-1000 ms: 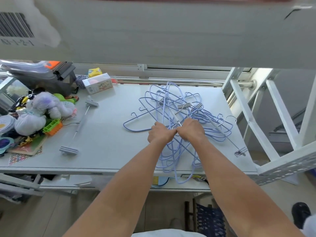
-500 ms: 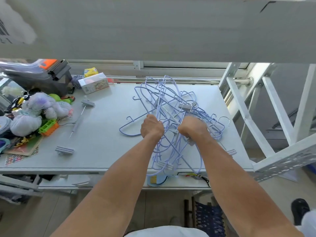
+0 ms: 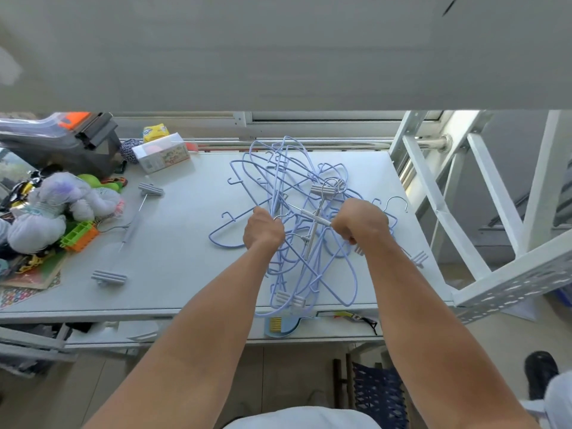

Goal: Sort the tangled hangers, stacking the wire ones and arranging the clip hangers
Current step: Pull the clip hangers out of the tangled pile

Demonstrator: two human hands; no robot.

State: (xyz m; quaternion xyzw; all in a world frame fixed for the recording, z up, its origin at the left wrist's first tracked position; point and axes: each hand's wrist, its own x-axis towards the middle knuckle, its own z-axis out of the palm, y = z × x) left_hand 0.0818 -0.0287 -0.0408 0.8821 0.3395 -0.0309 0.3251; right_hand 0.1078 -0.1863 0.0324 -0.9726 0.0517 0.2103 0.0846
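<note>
A tangle of lilac wire hangers (image 3: 286, 178) lies on the right half of the grey table (image 3: 192, 243), with metal clip hangers (image 3: 315, 218) caught in it. My left hand (image 3: 263, 229) is closed on wires at the pile's left side. My right hand (image 3: 360, 219) grips the bar of a clip hanger and wires on the right. Part of the pile hangs over the table's front edge, with grey clips (image 3: 289, 299) there. One separate clip hanger (image 3: 131, 232) lies on the left, its clips far and near.
Plush toys (image 3: 58, 209), a green and orange basket (image 3: 79, 236) and a small box (image 3: 162, 156) crowd the table's left and back. A white metal frame (image 3: 483, 218) stands close on the right. A grey shelf edge (image 3: 278, 57) spans overhead.
My hands have drawn apart, left one leftward and right one rightward, pulling the tangle. The pile has shifted toward the front edge and the clip hanger's bar now shows between my hands.
</note>
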